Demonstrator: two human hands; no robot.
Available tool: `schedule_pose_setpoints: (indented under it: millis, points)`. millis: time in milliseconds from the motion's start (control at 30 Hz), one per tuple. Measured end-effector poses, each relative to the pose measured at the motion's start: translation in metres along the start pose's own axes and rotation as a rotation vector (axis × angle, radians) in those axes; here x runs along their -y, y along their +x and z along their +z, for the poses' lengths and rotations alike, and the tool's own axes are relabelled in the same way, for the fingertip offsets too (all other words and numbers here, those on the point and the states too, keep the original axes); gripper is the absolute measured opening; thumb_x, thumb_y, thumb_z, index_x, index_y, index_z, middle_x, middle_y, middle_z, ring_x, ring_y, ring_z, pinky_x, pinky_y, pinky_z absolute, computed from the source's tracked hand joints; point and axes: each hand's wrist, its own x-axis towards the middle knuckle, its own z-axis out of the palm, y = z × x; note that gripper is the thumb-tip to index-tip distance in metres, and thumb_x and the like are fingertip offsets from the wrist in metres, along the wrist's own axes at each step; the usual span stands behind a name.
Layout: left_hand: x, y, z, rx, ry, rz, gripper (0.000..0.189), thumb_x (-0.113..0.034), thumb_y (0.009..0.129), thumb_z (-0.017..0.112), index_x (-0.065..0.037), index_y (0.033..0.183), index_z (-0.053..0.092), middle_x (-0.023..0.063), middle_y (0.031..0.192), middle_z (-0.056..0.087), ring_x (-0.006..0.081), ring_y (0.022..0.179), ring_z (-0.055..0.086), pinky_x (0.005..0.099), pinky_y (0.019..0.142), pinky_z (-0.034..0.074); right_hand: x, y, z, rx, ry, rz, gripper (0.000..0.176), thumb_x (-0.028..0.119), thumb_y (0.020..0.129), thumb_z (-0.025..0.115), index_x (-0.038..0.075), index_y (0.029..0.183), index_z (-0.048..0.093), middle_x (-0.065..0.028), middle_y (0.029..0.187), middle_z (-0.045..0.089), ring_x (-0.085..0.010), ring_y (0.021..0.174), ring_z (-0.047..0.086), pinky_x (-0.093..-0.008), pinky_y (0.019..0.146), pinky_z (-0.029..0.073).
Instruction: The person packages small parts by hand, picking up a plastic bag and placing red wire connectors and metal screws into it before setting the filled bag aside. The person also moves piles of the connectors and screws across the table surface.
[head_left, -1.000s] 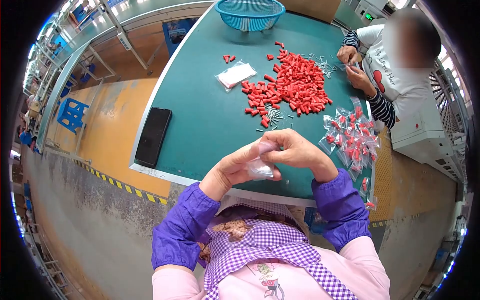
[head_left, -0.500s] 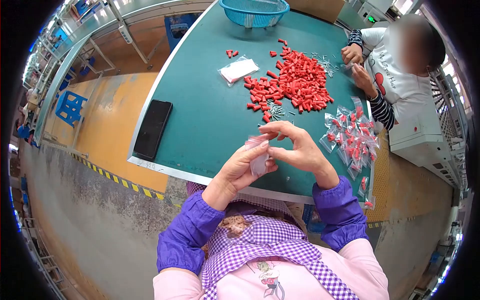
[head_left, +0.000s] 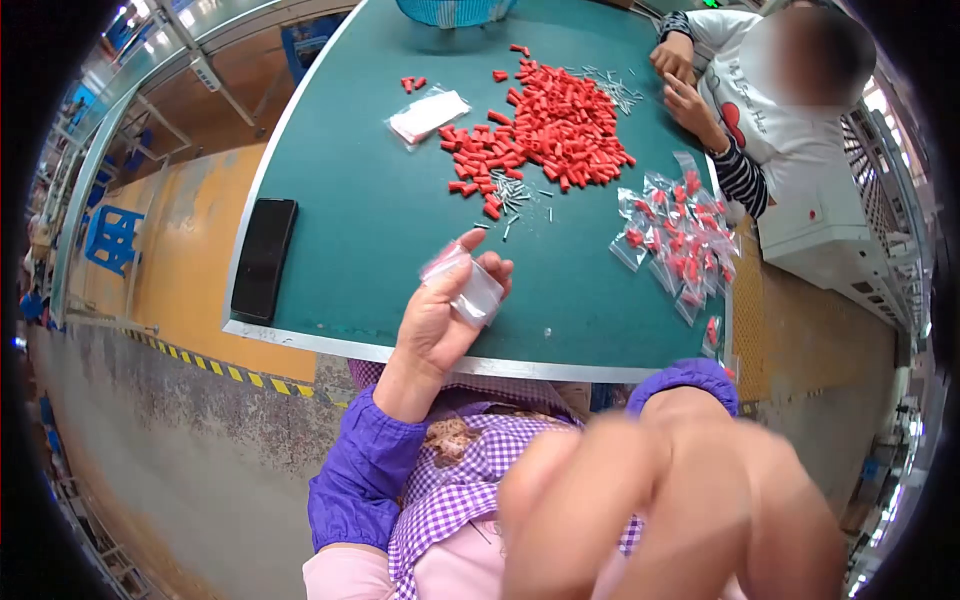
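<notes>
My left hand (head_left: 438, 318) is closed round a small stack of clear plastic bags (head_left: 474, 292) over the table's front edge. My right hand (head_left: 680, 500) is raised close to the camera, large and blurred, away from the bags; what its fingers hold, if anything, cannot be made out. Beyond my left hand lies a big pile of red plastic sleeves (head_left: 565, 125), with small metal pins (head_left: 508, 192) at its near side and more pins (head_left: 612, 88) behind it. Filled clear bags with red pieces (head_left: 680, 235) are heaped at the table's right edge.
A black phone (head_left: 265, 260) lies at the green table's (head_left: 350, 200) left edge. A white packet (head_left: 428, 116) is left of the red pile, and a blue basket (head_left: 456, 10) stands at the far edge. A co-worker (head_left: 745, 80) sits at the right, both hands at the table.
My right hand has left the bags and come up towards the camera. My left hand still holds the bags. The view has shifted, so the table's things appear further left and higher.
</notes>
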Motion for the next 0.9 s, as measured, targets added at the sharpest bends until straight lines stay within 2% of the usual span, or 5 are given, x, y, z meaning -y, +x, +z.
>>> schedule_pose_setpoints:
  millis: [467,533,600,700,900]
  points:
    - [-0.007,-0.013,0.01,0.053,-0.007,0.141,0.037,-0.013,0.091,0.053,-0.002,0.124,0.042,0.0166,0.118,0.055,0.026,0.115,0.049,0.0383,0.096,0.043,-0.013,0.023,0.023,-0.131,-0.379,-0.257,0.01,0.004,0.083,0.051,-0.001,0.084,0.058,-0.0122,0.083,0.061,-0.0195,0.067,0.056,-0.0302,0.055,0.044]
    - [-0.007,-0.015,0.015,0.042,-0.006,0.168,0.037,-0.013,0.091,0.053,-0.001,0.125,0.042,0.0166,0.12,0.054,0.0256,0.115,0.049,0.0379,0.096,0.042,-0.053,0.003,0.012,-0.266,-0.297,0.216,0.021,0.012,0.09,0.054,-0.001,0.106,0.051,-0.0064,0.091,0.059,-0.0101,0.077,0.055,-0.0236,0.069,0.044]
    - [-0.005,-0.014,0.015,0.031,-0.026,0.197,0.038,-0.013,0.091,0.053,-0.002,0.126,0.041,0.0162,0.121,0.054,0.0254,0.115,0.049,0.0377,0.096,0.042,-0.094,-0.013,0.006,-0.356,-0.326,0.336,0.022,0.014,0.085,0.064,-0.001,0.098,0.054,-0.004,0.083,0.061,-0.0068,0.072,0.056,-0.0205,0.061,0.044]
    - [-0.003,-0.013,0.014,0.028,0.02,0.214,0.037,-0.014,0.093,0.051,-0.002,0.126,0.041,0.0155,0.122,0.053,0.0245,0.114,0.05,0.0372,0.096,0.042,-0.117,-0.027,0.006,-0.336,-0.223,0.524,0.019,0.013,0.083,0.066,0.0,0.091,0.055,-0.0016,0.077,0.059,-0.0056,0.067,0.055,-0.0196,0.056,0.044]
    - [0.0,-0.011,0.013,0.045,0.056,0.239,0.036,-0.016,0.094,0.049,-0.005,0.127,0.04,0.0163,0.122,0.053,0.0261,0.114,0.05,0.0383,0.096,0.042,-0.127,-0.027,0.014,-0.394,-0.141,0.629,0.011,0.009,0.085,0.063,-0.001,0.081,0.061,-0.0007,0.066,0.06,-0.0045,0.058,0.052,-0.0197,0.049,0.043]
